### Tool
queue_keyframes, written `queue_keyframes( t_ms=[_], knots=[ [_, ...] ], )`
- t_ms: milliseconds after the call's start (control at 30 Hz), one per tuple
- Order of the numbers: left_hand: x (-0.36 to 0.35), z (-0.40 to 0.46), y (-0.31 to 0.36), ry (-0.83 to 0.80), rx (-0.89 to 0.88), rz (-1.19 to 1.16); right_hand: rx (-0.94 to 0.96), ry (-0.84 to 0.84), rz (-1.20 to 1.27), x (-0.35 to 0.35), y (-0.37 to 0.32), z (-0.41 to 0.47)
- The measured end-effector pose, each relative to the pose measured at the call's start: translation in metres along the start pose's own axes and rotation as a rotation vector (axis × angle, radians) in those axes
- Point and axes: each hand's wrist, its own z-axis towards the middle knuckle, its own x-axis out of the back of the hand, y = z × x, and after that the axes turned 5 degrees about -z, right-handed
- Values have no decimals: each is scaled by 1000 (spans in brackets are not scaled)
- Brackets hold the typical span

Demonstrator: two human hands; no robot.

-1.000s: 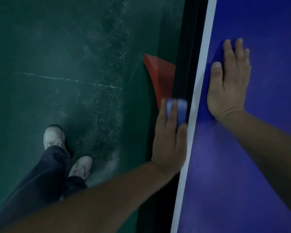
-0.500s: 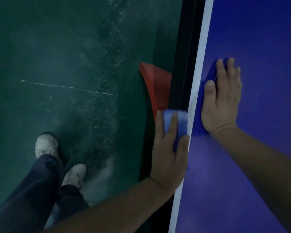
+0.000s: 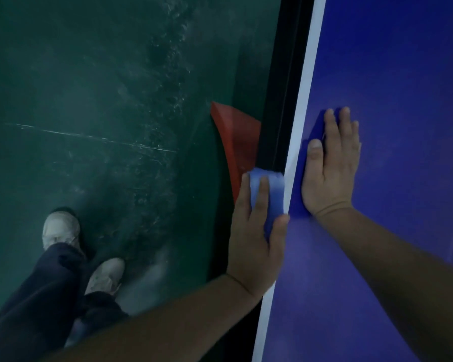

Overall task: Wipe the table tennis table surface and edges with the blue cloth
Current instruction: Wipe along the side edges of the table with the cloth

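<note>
The blue table tennis table (image 3: pixel 390 74) fills the right of the view, with a white line along its left border and a dark side edge (image 3: pixel 280 100) below it. My left hand (image 3: pixel 256 239) presses a folded blue cloth (image 3: pixel 273 189) against that side edge; the fingers lie over the cloth and the thumb hooks onto the tabletop. My right hand (image 3: pixel 330 165) lies flat on the table surface just right of the white line, fingers straight and together, holding nothing.
A red curved part (image 3: pixel 241 142) of the table's base shows under the edge. To the left lies a dark green scuffed floor (image 3: pixel 89 100) with a pale scratch line. My own feet in white shoes (image 3: pixel 60 228) and dark trousers stand at the lower left.
Both hands have slid toward me along the table's left side, the left one dragging the cloth along the side edge. My feet have stepped along with them.
</note>
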Motion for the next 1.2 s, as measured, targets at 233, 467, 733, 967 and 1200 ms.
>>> queue_keyframes(
  t_ms=[233, 467, 733, 967, 1200],
  knots=[
    [-15, 133, 39, 104, 1, 37, 5, -10, -16, 3, -1, 0],
    [-9, 155, 45, 78, -31, 4, -15, -22, -15, 3, -5, 1],
    [-7, 60, 23, -21, 39, 116, -33, -18, -19, 3, -6, 2],
    [-11, 193, 58, -33, -4, 132, -16, -50, -3, 12, -4, 12],
    [-4, 145, 42, -53, -42, 82, 286, 49, 12, 37, -11, 179]
  ],
)
